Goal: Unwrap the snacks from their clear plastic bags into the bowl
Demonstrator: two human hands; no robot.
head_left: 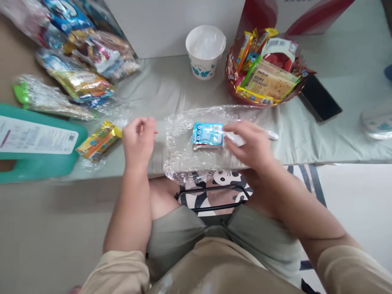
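The right hand (251,145) is hovering beside the blue packet (207,134) lying on clear wrap (183,155) on the tabletop (321,139), fingers apart, partly hiding a white pen (271,134). The left hand (138,139) is curling loosely, empty; motion blur is softening both.

Soft, even daylight fills the room, bright but not harsh, and shadows under the hands are faint and short. Just ahead of the fingers (232,130) the clear plastic sheet (183,143) throws white glints and wrinkled glare. Both hands look slightly smeared with motion blur, the right hand (251,145) more than the left hand (137,139). Far to the left of the fingers the snack bags (76,79) bend and stretch with wide-lens distortion, and the corners go soft.
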